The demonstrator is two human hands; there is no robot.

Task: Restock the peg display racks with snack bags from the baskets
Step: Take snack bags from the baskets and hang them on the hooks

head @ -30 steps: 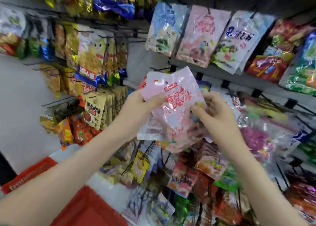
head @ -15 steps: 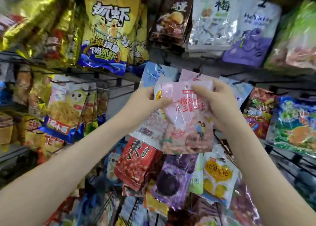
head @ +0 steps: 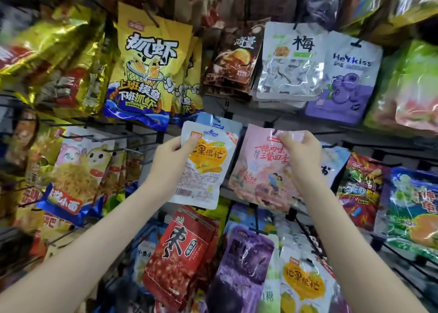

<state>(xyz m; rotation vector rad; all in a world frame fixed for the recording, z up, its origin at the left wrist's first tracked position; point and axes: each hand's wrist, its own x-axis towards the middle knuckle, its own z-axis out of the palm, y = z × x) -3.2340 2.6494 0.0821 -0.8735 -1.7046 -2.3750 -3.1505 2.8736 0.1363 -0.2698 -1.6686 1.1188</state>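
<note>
Obs. A: Left hand (head: 174, 163): you are gripping the white bag with the yellow heart (head: 203, 170) by its upper left corner. Your thumb is lying across the front and the other fingers are curling behind it. The bag is hanging upright from your grip, in front of a pale blue bag (head: 214, 123) on the middle row of the peg rack (head: 369, 145).

Obs. B: Right hand (head: 304, 156): you are pinching the top edge of the pink bag (head: 258, 170) between thumb and fingers. That bag is sitting in the middle row, just right of the white one and not touching it. Its top is reaching peg height. I cannot tell whether its hole is over a peg, since your fingers are covering that spot.

Obs. A: Row above, left to right: a yellow shrimp bag (head: 151, 59), a brown bag (head: 234, 59), a white plum bag (head: 291, 61) and a purple blueberry bag (head: 348, 80) are all hanging.

Obs. B: Row below your hands: a red jujube bag (head: 182, 253) and a dark purple bag (head: 244, 255) are hanging side by side. Right of them is another yellow-heart bag (head: 303, 286). A noodle bag (head: 78, 170) is hanging to your left, and a green and orange bag (head: 414, 213) far right. The picture's edges are blurring.
</note>
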